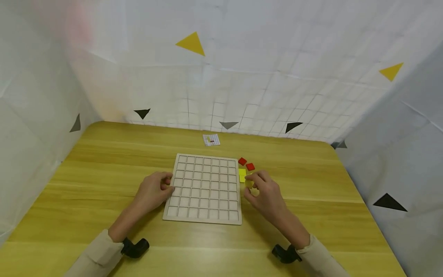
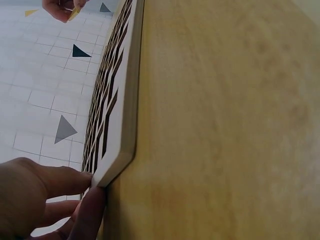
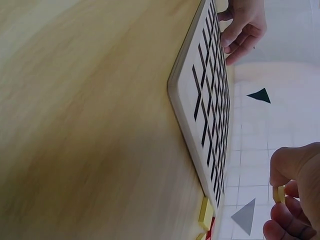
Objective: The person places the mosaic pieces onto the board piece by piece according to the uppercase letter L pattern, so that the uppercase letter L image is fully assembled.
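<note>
Person working at a wooden table (image 1: pixel 204 250), with both hands at a pale grid board (image 1: pixel 204 202) lying flat. The left hand (image 1: pixel 154 188) holds the board's left edge between thumb and fingers, a grip that probably keeps it from sliding. The right hand (image 1: pixel 265 194), raised just beyond the right edge, is narrowed to a pinch on a held yellow tile (image 3: pixel 279 194), gripped by its margins, presumably leaving the faces free. Loose yellow tiles (image 1: pixel 242 175) lie against the board's right edge; two red tiles (image 1: pixel 246 164) lie just farther off, their position seemingly chosen for easy reach by the right hand. A small card (image 1: pixel 211 139), printed with a grid and coloured marks, lies beyond the far edge, where it can likely be read without obstructing either hand. The board's shallow square compartments, divided by raised ribs, show their pale floors.
</note>
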The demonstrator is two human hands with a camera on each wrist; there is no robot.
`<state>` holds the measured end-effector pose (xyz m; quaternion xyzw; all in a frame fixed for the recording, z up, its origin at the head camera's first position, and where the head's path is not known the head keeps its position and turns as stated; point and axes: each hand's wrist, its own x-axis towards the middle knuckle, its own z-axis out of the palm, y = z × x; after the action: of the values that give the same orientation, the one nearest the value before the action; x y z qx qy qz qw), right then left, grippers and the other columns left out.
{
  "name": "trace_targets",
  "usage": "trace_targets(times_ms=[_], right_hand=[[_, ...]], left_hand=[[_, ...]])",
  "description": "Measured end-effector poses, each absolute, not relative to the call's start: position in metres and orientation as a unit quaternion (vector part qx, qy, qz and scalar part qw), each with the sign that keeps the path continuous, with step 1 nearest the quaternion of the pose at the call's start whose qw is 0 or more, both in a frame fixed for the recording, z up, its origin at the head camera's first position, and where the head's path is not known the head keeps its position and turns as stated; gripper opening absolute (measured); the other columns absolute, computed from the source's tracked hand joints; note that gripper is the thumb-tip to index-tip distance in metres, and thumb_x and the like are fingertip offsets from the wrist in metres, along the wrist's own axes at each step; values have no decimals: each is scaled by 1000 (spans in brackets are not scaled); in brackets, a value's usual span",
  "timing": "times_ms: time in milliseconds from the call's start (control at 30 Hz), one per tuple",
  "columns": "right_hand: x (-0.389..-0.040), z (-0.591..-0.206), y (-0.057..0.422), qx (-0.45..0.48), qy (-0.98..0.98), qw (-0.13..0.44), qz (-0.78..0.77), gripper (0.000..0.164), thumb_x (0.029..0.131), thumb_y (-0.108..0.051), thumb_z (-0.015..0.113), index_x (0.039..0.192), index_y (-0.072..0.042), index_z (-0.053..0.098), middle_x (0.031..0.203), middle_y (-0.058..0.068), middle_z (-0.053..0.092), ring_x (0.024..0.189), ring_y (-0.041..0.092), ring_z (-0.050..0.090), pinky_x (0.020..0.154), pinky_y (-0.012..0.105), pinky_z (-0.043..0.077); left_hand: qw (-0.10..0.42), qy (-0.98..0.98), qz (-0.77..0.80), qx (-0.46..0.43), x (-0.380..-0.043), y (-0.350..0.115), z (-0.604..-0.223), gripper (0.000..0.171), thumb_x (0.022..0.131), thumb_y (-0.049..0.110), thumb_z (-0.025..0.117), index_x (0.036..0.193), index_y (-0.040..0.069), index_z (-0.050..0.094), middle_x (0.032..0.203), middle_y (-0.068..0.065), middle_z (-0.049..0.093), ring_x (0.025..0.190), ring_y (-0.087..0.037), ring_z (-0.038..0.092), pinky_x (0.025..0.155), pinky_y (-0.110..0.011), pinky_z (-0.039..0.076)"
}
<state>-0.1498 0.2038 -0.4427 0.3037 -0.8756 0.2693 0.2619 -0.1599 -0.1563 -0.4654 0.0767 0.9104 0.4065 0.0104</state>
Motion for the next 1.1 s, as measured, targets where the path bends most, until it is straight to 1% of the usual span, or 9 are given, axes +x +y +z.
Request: trace_targets(times_ms=[133,333,500,667,900,1100], right_hand=[[-153,-442,199,307,-873,257,279,26,75,0,75,100,-3,69,96,7,59,70,20,61,57,29,52],[-155,-443,196,303,-872,259,286,25,75,1,76,99,-1,70,93,8,58,69,18,57,55,28,49],[-157,-445,193,299,-872,255,291,24,75,1,76,97,-2,70,92,8,58,68,17,57,54,30,50],[-159,-446,190,292,-878,250,286,25,74,0,78,98,-2,72,91,7,58,68,17,58,54,28,48],[-161,-445,184,291,-881,234,291,24,75,1,77,99,-3,73,91,6,59,69,16,58,57,26,50],[-164,-446,181,301,-872,239,304,26,75,3,77,99,-4,73,91,7,59,70,17,59,56,30,51]], left_hand=[[8,910,406,79,-160,-157,-466,44,87,7,74,127,-6,63,99,-9,64,86,-20,64,74,-38,54],[9,911,403,83,-158,-155,-465,44,87,7,74,127,-6,63,99,-9,64,85,-20,64,73,-37,54],[2,912,401,85,-158,-154,-465,44,86,7,75,127,-6,64,98,-9,63,85,-20,64,72,-37,54],[-2,912,401,87,-159,-154,-466,44,86,8,74,127,-6,64,98,-9,63,85,-20,64,72,-37,54],[-4,912,403,82,-157,-156,-466,44,86,6,74,127,-7,64,97,-8,63,85,-19,64,72,-37,53],[-8,912,404,73,-155,-153,-466,44,87,6,73,127,-7,63,99,-9,63,85,-20,64,73,-37,54]])
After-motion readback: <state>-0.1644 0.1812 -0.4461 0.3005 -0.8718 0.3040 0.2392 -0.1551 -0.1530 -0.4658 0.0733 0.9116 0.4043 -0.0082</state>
